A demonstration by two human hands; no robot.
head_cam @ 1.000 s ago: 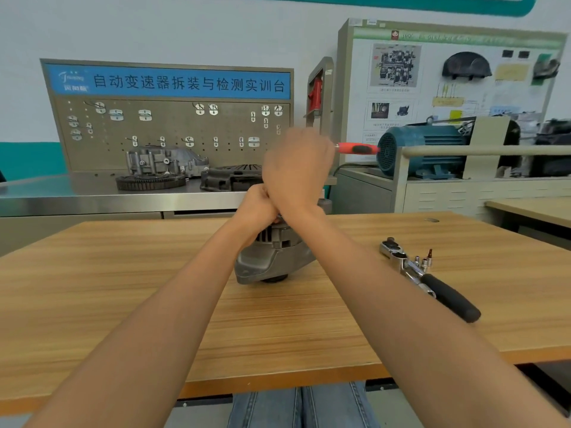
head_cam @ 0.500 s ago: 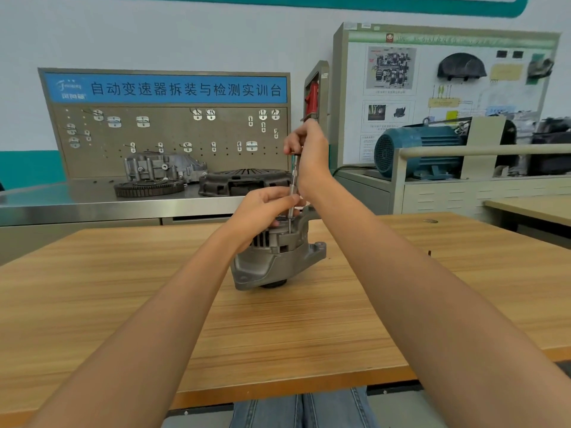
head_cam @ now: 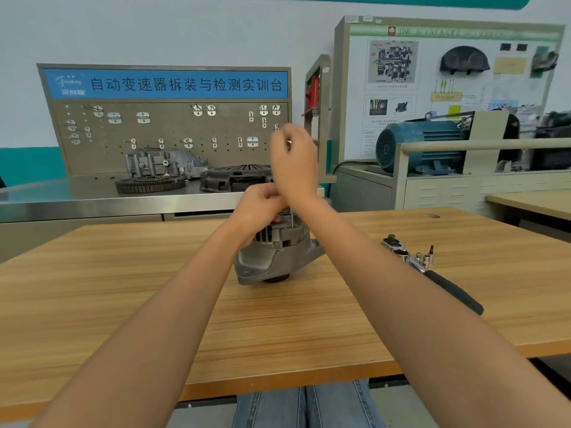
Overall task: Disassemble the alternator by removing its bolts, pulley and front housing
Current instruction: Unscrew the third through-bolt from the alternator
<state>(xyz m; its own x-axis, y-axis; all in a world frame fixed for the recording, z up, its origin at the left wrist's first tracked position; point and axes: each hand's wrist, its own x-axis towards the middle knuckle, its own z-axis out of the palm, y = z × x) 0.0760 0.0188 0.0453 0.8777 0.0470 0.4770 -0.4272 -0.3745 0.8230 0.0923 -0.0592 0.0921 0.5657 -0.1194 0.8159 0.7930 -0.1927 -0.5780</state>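
The grey alternator [head_cam: 272, 257] stands on the wooden table [head_cam: 123, 288] with its pulley side down. My left hand [head_cam: 262, 202] rests on its top with curled fingers gripping the upper housing. Directly above, my right hand [head_cam: 295, 162] is blurred and grips the handle of a screwdriver. Its thin metal shaft [head_cam: 292, 216] runs straight down into the top of the alternator. The handle is hidden inside my fist, and the bolts are hidden under my hands.
A ratchet wrench [head_cam: 398, 248] with a black handle [head_cam: 454, 293] lies to the right of the alternator, with small sockets and bits [head_cam: 425, 257] beside it. Behind the table stand a steel bench [head_cam: 61, 199] with gearbox parts and a blue motor [head_cam: 417, 143].
My right hand swung the screwdriver from lying sideways to upright over the alternator, and it now twists in a blur. My left hand stays on the alternator's top.
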